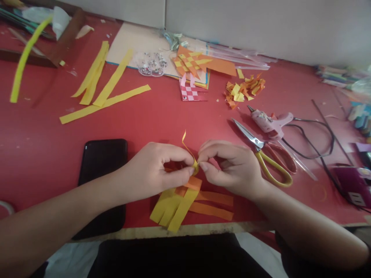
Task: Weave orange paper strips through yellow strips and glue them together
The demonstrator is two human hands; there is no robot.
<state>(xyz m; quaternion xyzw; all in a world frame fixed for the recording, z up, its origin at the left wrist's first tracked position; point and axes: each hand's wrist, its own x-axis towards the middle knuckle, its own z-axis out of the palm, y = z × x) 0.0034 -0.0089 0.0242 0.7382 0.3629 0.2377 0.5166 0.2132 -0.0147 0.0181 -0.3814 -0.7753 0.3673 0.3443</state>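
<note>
My left hand point(158, 170) and my right hand point(232, 166) meet over the near edge of a red table point(174, 116). Both pinch a woven piece of yellow and orange paper strips point(185, 200). Loose yellow ends hang toward me and orange ends point(214, 204) lie to the right. A thin yellow strip end point(187, 144) curls up between my fingertips. The weave's middle is hidden under my fingers.
A black phone point(104, 162) lies left of my hands. Yellow-handled scissors point(266, 158) and a pink glue gun point(271, 123) with its black cord lie to the right. Farther back are yellow strips point(104, 88), finished woven paper fish point(191, 63), googly eyes point(152, 63) and paper scraps point(243, 90).
</note>
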